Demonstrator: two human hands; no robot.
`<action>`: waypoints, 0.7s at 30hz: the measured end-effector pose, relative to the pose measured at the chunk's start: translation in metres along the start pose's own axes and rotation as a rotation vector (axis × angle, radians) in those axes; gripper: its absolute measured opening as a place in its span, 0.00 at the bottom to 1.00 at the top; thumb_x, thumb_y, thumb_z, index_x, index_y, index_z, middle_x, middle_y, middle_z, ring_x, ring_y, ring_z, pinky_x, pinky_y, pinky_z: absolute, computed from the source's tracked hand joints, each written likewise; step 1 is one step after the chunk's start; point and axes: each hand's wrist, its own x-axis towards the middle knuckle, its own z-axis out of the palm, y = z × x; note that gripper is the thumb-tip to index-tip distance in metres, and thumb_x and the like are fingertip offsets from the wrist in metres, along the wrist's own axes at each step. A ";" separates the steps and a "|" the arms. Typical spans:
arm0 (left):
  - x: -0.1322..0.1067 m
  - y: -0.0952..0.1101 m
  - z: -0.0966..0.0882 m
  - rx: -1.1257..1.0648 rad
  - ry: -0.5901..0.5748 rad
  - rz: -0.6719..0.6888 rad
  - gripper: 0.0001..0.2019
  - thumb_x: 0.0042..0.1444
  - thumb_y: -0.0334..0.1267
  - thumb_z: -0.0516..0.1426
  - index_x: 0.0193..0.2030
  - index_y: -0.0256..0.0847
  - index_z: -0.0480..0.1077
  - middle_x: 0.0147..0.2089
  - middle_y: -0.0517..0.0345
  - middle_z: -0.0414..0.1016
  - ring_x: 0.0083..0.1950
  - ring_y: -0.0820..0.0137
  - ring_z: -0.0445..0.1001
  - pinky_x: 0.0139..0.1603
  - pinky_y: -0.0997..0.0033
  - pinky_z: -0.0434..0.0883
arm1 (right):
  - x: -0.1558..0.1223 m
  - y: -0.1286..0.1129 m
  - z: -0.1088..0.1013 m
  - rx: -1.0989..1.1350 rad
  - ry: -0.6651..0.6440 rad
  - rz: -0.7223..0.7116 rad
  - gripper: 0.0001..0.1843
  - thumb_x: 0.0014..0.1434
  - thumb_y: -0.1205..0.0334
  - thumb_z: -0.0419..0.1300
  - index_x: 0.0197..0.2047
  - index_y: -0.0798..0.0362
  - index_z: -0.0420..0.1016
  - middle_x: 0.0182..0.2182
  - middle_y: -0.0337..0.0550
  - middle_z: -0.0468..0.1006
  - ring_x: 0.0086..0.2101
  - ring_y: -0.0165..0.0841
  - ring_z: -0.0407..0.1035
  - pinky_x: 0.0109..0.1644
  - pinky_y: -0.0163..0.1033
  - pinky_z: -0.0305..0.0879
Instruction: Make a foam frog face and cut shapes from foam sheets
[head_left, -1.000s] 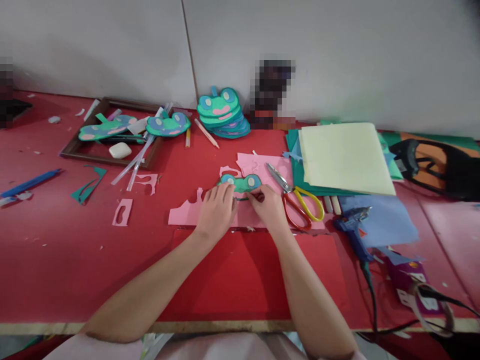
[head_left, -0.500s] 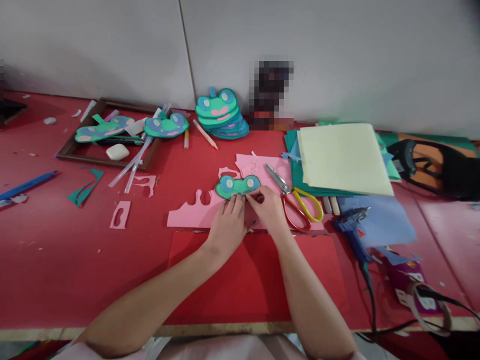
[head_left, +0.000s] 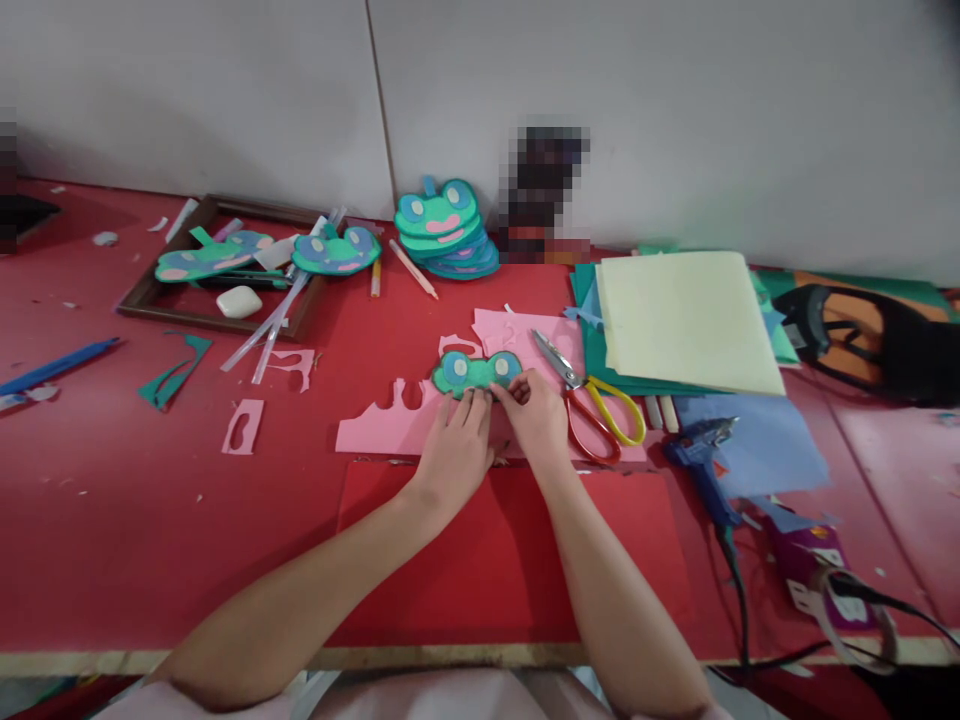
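A green foam frog-face cutout (head_left: 477, 374) with two blue eyes lies over the pink foam sheet (head_left: 379, 428). My left hand (head_left: 457, 440) is closed on its lower edge, fingers together on top and thumb tucked toward the right. From the other side, my right hand (head_left: 536, 405) pinches thumb and forefinger at the same lower edge; whatever is between the fingertips is too small or hidden to make out. Both hands cover the bottom of the face. Just right of my right hand, scissors (head_left: 574, 380) with one red and one yellow handle lie slightly open.
Finished frog faces (head_left: 442, 225) are stacked against the wall. A brown wooden frame (head_left: 210, 325) holds pens, an eraser and more faces. To the right are cream sheets (head_left: 686, 320), a blue glue gun (head_left: 709, 470) with its cord, and a tape roll (head_left: 855, 640).
The view has shifted slightly. Both hands stay at the lower edge of the frog face, with only a small movement of the right fingers.
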 end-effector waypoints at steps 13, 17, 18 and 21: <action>-0.004 0.006 -0.003 0.058 0.000 -0.034 0.26 0.60 0.34 0.44 0.63 0.20 0.52 0.65 0.37 0.56 0.66 0.55 0.53 0.65 0.52 0.53 | -0.002 -0.007 -0.001 -0.129 -0.050 -0.004 0.12 0.57 0.51 0.54 0.33 0.51 0.67 0.27 0.39 0.73 0.28 0.33 0.67 0.26 0.34 0.50; -0.004 0.007 -0.001 0.040 0.010 -0.053 0.26 0.61 0.35 0.44 0.63 0.20 0.53 0.64 0.35 0.56 0.65 0.53 0.55 0.64 0.54 0.56 | -0.001 -0.006 -0.001 -0.121 -0.051 -0.016 0.11 0.57 0.51 0.54 0.33 0.50 0.67 0.27 0.39 0.74 0.28 0.33 0.67 0.27 0.34 0.50; -0.004 0.007 0.000 0.034 0.007 -0.052 0.26 0.60 0.34 0.45 0.63 0.19 0.53 0.64 0.35 0.56 0.65 0.53 0.56 0.64 0.54 0.56 | -0.001 -0.006 0.000 -0.117 -0.051 -0.015 0.11 0.57 0.51 0.54 0.32 0.50 0.67 0.27 0.39 0.73 0.28 0.33 0.67 0.27 0.34 0.50; -0.003 0.007 0.001 0.022 0.011 -0.030 0.26 0.60 0.34 0.45 0.62 0.18 0.53 0.63 0.33 0.58 0.64 0.52 0.57 0.64 0.53 0.57 | -0.001 -0.005 0.000 -0.102 -0.046 -0.006 0.12 0.57 0.50 0.55 0.32 0.50 0.67 0.26 0.39 0.73 0.28 0.33 0.67 0.26 0.34 0.50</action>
